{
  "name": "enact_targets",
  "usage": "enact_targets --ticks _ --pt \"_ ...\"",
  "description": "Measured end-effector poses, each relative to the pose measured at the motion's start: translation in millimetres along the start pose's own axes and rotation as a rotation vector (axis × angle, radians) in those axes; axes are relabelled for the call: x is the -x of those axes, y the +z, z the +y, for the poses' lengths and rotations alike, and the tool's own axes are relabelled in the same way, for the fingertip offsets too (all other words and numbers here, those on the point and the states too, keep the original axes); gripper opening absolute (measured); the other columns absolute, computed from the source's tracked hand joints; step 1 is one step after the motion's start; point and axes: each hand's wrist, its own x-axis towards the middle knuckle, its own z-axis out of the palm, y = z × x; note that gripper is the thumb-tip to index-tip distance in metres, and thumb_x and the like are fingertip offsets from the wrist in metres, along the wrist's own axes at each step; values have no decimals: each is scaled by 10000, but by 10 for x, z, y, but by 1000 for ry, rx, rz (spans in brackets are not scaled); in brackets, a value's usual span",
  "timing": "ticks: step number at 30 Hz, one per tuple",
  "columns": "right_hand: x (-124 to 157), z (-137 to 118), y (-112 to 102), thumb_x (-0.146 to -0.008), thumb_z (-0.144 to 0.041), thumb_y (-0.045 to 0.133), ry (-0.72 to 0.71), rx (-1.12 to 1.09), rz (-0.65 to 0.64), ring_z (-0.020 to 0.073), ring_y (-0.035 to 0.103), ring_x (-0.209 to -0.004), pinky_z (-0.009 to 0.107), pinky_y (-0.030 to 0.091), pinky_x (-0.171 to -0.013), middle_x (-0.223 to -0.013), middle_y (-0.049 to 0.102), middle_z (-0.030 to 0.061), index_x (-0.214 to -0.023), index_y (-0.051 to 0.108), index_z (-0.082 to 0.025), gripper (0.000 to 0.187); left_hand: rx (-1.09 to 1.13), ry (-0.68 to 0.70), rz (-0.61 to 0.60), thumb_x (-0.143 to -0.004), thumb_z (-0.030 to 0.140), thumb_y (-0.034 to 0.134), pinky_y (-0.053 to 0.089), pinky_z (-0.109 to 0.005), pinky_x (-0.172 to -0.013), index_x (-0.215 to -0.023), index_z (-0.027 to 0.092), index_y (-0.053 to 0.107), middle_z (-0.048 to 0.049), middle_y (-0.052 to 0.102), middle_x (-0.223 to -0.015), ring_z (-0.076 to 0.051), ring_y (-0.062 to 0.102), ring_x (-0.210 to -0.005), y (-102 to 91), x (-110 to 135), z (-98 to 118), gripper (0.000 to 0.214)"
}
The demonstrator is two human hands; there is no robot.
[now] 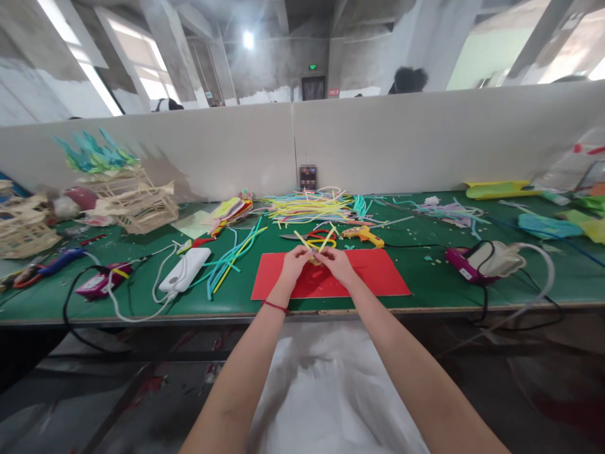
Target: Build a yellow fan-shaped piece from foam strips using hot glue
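Observation:
My left hand (295, 261) and my right hand (334, 260) meet over a red board (373, 271) on the green table. Their fingers are pinched around yellow strips (332, 236) whose ends stick up and apart in a V. The middle of the strips is partly hidden by my fingertips. Just behind my hands lie scissors (326, 238) with red and yellow handles. A yellow glue gun (363, 235) rests to their right, close to the board's back edge.
Many coloured strips (307, 208) are heaped at the back, below a partition (401, 139). Teal and yellow strips (236, 255) and a white power bank (185, 270) lie left. Wooden frames (142, 205) stand far left. Purple devices with cables (466, 265) sit right.

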Motion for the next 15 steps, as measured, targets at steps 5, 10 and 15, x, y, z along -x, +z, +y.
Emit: enact_targets --ticks 5,10,15 --pt "-4 -13 -2 -560 -480 740 -21 5 17 149 586 -587 292 473 -625 -577 641 -22 -595 637 -210 292 16 -2 34 -630 399 710 436 -267 -720 -649 167 628 -7 628 -692 -149 561 -711 8 -1 13 248" --pt "-3 -30 -6 -571 -485 728 -25 40 22 136 557 -574 277 438 -609 -570 627 -22 -579 633 -204 297 119 -33 103 -600 429 750 439 -249 -690 -639 160 614 -3 622 -669 -132 553 -683 2 3 52 304" --pt "-7 -32 10 -559 -486 727 -13 26 39 124 525 -538 271 420 -577 -557 606 -28 -579 631 -207 295 336 -89 199 -486 440 805 431 -222 -673 -636 162 605 6 616 -687 -114 546 -692 -16 -33 35 374"
